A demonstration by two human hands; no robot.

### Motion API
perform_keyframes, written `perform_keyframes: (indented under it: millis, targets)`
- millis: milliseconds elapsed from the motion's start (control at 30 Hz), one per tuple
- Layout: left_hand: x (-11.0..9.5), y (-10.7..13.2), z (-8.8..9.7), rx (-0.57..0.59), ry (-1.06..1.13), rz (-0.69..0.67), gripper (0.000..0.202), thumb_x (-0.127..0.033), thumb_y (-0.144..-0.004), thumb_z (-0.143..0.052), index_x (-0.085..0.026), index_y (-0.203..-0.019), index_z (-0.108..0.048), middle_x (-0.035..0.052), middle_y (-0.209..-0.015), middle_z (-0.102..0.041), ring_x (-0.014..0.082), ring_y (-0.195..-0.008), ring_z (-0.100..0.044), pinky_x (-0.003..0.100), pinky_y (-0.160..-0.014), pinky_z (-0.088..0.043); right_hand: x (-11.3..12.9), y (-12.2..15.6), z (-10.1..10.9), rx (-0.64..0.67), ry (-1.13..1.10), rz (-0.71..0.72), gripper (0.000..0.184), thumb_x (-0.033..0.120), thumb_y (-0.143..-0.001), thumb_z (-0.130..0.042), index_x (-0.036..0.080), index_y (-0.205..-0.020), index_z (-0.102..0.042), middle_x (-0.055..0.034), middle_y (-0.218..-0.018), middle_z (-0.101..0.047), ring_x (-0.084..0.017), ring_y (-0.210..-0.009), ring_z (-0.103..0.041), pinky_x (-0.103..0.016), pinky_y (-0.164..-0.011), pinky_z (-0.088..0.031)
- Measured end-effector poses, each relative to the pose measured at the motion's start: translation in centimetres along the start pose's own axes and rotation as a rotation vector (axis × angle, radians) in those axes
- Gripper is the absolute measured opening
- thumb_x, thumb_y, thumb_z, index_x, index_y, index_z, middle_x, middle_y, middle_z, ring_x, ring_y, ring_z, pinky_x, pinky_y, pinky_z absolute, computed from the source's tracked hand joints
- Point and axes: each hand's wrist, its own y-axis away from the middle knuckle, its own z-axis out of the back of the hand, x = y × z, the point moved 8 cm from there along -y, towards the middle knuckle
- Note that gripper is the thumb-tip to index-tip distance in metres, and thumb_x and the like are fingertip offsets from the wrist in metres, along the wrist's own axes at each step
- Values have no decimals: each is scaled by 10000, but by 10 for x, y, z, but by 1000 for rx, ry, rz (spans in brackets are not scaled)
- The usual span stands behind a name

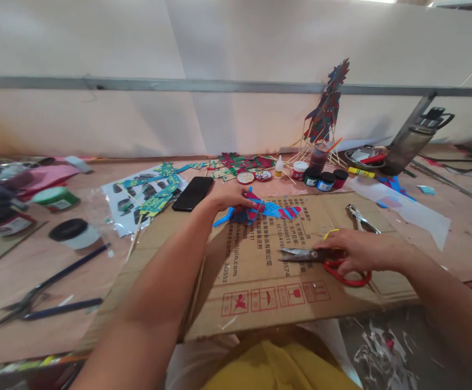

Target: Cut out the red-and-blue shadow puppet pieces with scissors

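My left hand (232, 196) reaches across the cardboard, its fingers closed on a blue and dark-red painted cut-out (274, 208). Part of that piece is hidden under the fingers. In my right hand (355, 250) is a pair of scissors (301, 254) with red handles. Their blades point left, lie low over the printed cardboard sheet (244, 271) and look nearly closed, apart from the cut-out. Beyond the right hand lies a metal hand punch or pliers (361, 219). A black phone (194, 193) rests to the left of the left hand.
Paint jars (325, 181), a small glue bottle (279, 167) and bead dishes (263, 175) stand behind the cardboard. A tilted bottle (412, 142) is at back right. Long-handled pliers (49, 287) lie left. Painted cut-outs on sticks (328, 105) stand against the wall. Paper scraps (384, 352) lie below.
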Motion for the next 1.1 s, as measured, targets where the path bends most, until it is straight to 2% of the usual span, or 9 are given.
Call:
perform_keyframes:
  millis: [67,133,200,300,367,500,667,967,1100]
  targets:
    - [0,-2,4,-16,-79,14,282,-412,-553,-920,-220,-588,-717,26,-551,-635,170,-509,-544,295,-500,-375,2,-6,-3,153,150,-37,363,138,-676,-807,318,-988,-844,-81,-852,-771,-279,-750,-705,-378,-652,-516]
    - [-1,-4,14,-147,-140,12,317,-408,-590,-904,-224,-504,-660,12,-480,-560,167,-511,-511,302,-537,-344,11,-23,9,65,220,-68,154,240,-825,-724,269,-928,-834,-120,-890,-774,-296,-782,-695,-405,-689,-496]
    - [-2,-4,27,-363,-138,-8,356,-369,-622,-891,-227,-469,-603,4,-460,-508,174,-542,-495,309,-579,-324,28,-47,16,-76,190,-39,165,303,-906,-656,241,-857,-801,-109,-873,-767,-270,-768,-671,-385,-699,-472]
    - [-4,6,40,-686,-19,-118,290,-306,-735,-807,-227,-560,-590,17,-573,-564,198,-654,-530,312,-665,-355,50,-86,4,-143,75,68,105,257,-889,-672,217,-851,-760,-74,-890,-756,-223,-790,-646,-334,-731,-452]
    - [-4,14,39,-801,20,-207,238,-273,-822,-712,-226,-629,-582,23,-663,-595,200,-716,-541,312,-729,-377,51,-110,-8,-149,52,68,50,198,-847,-689,201,-837,-738,-68,-866,-742,-207,-782,-624,-316,-734,-440]
    - [1,19,32,-831,50,-271,211,-236,-865,-649,-222,-671,-569,12,-708,-583,190,-743,-523,308,-782,-383,34,-144,-28,-73,62,-7,109,99,-729,-717,197,-770,-688,-21,-718,-683,-177,-696,-569,-282,-650,-395]
    - [6,18,30,-811,110,-275,228,-231,-866,-668,-223,-657,-576,4,-694,-564,187,-731,-505,305,-771,-375,21,-154,-33,0,87,-88,207,65,-689,-705,193,-615,-560,43,-542,-535,-109,-531,-431,-271,-549,-269]
    - [7,14,29,-775,92,-255,255,-196,-860,-678,-230,-642,-550,38,-744,-610,218,-820,-554,323,-814,-395,33,-153,-31,46,113,-122,191,60,-715,-656,186,-595,-576,55,-508,-526,-84,-504,-404,-264,-550,-265]
    - [9,12,29,-772,95,-268,228,-216,-879,-662,-228,-671,-568,40,-749,-626,218,-829,-567,325,-813,-407,58,-136,-22,51,81,-84,190,94,-714,-694,196,-609,-572,40,-570,-571,-111,-555,-462,-251,-544,-326]
